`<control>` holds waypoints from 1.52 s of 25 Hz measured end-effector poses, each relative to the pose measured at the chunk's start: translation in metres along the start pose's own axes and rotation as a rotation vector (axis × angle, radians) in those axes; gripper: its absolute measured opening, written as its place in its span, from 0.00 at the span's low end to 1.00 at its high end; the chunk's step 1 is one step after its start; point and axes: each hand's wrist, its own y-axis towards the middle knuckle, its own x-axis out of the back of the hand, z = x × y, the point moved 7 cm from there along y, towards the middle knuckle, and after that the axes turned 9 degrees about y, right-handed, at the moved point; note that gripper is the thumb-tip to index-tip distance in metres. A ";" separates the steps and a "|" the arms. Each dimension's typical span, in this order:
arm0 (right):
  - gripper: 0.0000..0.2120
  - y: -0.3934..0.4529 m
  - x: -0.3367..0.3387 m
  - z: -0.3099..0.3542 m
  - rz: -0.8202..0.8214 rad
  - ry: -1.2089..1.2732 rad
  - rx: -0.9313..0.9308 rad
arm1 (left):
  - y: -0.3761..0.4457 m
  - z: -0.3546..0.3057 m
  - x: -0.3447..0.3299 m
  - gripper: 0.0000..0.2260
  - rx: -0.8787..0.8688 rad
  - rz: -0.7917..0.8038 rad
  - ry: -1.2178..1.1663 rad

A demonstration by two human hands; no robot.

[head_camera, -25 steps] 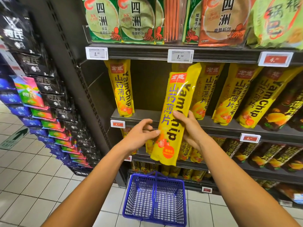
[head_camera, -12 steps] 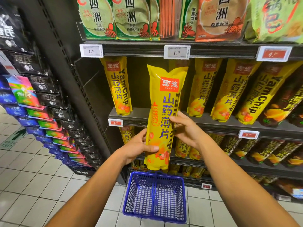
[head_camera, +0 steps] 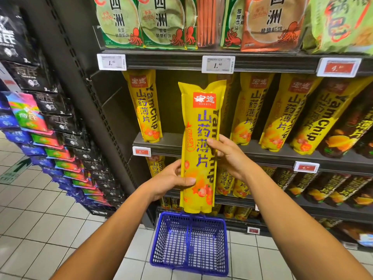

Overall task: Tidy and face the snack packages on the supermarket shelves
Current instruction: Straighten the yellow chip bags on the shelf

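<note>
Between our fingers (head_camera: 212, 141) we see a tall yellow glossy plastic-film yam chip packet (head_camera: 198, 126), smooth and faintly creased. Behind the fingertips runs a dark matt metal shelf (head_camera: 171, 145); below them sits a blue plastic mesh basket (head_camera: 190, 242) on glazed pale floor tiles (head_camera: 36, 223).

Both bare forearms reach forward and up from the bottom corners. The left hand (head_camera: 171, 180) sits lower, thumb laid flat across the front of the yellow packet (head_camera: 199, 146), fingers behind it. The right hand (head_camera: 228, 156) grips higher, its fingers curled round the right edge.
</note>
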 end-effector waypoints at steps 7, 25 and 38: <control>0.34 0.017 0.011 -0.006 -0.140 -0.031 -0.166 | -0.003 -0.023 -0.002 0.26 0.144 0.010 -0.004; 0.33 0.017 0.021 -0.036 -0.186 0.041 -0.411 | 0.002 -0.026 -0.010 0.33 0.325 0.099 -0.033; 0.21 -0.006 0.018 -0.003 0.060 -0.030 -0.138 | 0.013 -0.001 -0.024 0.30 0.192 0.056 0.181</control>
